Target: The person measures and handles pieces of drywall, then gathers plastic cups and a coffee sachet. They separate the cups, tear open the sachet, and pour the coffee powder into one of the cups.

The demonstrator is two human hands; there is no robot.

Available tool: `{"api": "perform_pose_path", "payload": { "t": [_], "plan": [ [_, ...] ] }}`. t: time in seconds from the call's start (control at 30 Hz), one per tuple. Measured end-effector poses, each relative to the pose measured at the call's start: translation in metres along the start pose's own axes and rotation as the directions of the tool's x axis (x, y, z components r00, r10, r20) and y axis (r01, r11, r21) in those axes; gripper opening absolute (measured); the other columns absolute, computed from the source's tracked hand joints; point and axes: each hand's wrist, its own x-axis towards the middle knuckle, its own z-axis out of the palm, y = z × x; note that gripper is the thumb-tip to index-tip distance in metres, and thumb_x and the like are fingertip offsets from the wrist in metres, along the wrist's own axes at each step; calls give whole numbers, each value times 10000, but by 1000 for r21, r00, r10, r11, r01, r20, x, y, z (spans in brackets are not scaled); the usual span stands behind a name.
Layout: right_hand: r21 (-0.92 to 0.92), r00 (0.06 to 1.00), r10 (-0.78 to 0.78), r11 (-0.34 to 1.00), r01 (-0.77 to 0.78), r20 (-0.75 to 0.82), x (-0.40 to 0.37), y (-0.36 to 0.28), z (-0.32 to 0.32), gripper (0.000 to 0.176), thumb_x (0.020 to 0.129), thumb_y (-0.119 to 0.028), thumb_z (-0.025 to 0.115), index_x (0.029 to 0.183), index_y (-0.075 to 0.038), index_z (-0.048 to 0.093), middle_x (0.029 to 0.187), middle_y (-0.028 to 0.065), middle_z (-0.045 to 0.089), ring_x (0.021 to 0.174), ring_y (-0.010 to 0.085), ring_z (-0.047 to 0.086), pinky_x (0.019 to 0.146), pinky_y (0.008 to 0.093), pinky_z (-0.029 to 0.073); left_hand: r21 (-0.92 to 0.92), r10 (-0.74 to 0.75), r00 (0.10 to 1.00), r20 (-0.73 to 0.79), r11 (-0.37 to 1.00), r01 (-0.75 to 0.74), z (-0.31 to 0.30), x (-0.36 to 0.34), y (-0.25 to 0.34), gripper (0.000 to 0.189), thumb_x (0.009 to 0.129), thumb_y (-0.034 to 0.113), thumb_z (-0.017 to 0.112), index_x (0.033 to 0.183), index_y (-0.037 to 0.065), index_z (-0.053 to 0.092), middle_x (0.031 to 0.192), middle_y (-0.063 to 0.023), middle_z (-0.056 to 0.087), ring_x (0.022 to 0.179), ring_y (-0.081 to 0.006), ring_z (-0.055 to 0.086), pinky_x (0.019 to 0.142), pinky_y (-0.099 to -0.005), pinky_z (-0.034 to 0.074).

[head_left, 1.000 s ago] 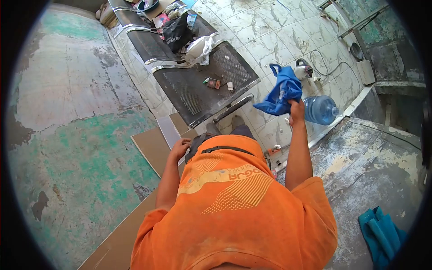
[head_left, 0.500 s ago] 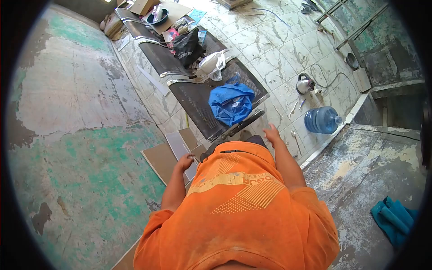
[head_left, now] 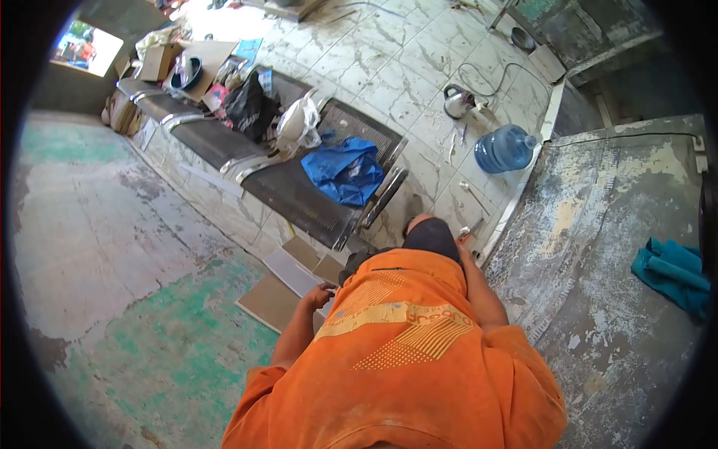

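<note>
My left hand (head_left: 320, 295) hangs at my left side with nothing visible in it, its fingers loosely bent and slightly apart. Beyond it, flat brown and white panels (head_left: 292, 271) lie against the foot of the wall. My right hand (head_left: 466, 253) is low beside my right thigh, its fingers mostly hidden. Close by on the tiled floor is a small tool-like object with an orange part (head_left: 469, 232), too small to name. A blue plastic bag (head_left: 345, 170) lies crumpled on the near seat of the black metal bench (head_left: 288, 196).
A white bag (head_left: 299, 123) and a black bag (head_left: 249, 108) sit further along the bench. A large blue water bottle (head_left: 502, 150) lies on the floor, with a corded power tool (head_left: 458, 102) behind it. Teal cloth (head_left: 672, 275) is at the right. Peeling walls flank both sides.
My view has turned so the bench and bags shift left and the bottle moves up. My right hand has dropped beside my thigh, and one leg shows stepping forward.
</note>
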Motion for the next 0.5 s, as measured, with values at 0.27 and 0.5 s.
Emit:
{"api": "perform_pose_path", "payload": {
  "t": [0.27, 0.5],
  "plan": [
    [189, 963, 74, 974, -125, 258, 34, 40, 4, 511, 949, -467, 443, 1226, -87, 643, 1181, 216, 655, 1127, 380, 611, 949, 433, 470, 129, 16, 1000, -14, 992, -14, 8, 30, 90, 510, 844, 350, 654, 1299, 125, 606, 1070, -81, 677, 916, -204, 632, 704, -416, 532],
    [480, 879, 189, 778, -406, 438, 113, 51, -100, 557, 1000, -518, 384, 1439, -178, 430, 1245, 172, 596, 1105, 306, 604, 987, 534, 394, 301, -95, 993, -73, 947, 113, 66, 100, 170, 552, 829, 410, 668, 1306, 142, 597, 1215, -127, 661, 1063, -313, 645, 883, -472, 516]
  ]
}}
